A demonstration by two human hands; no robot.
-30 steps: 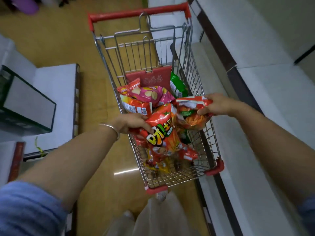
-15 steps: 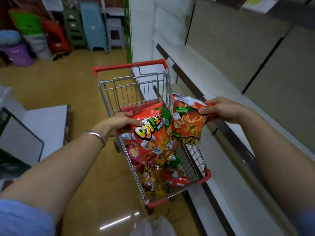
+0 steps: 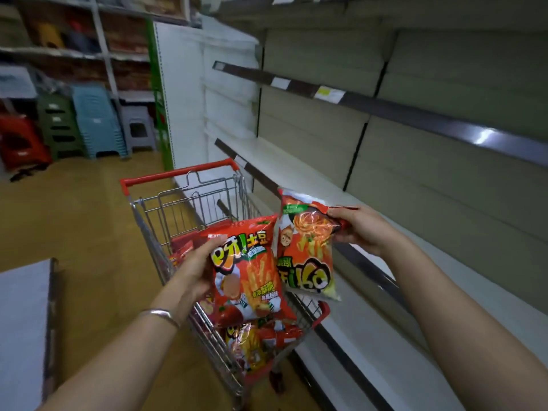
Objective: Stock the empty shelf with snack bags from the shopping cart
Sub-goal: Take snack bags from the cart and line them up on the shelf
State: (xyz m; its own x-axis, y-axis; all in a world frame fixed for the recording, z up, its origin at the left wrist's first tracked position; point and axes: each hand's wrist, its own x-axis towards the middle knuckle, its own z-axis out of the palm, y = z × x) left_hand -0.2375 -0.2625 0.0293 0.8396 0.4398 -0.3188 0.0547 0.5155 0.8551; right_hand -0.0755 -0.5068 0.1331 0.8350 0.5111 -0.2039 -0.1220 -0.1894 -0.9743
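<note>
Now the left hand [image 3: 198,269] grips a red fries bag [image 3: 252,271] above the cart [image 3: 189,203]; the right hand [image 3: 360,229] pinches another bag [image 3: 305,256] beside the bare shelf [image 3: 296,170]. Stacked stools [image 3: 98,126] stand well behind.

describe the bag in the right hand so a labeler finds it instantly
Start at the red-handled wire shopping cart beside the empty cream shelf. Two red fries snack bags are held above it. The target red snack bag is the one nearer the shelf, pinched by the right hand, its printing upside down.
</note>
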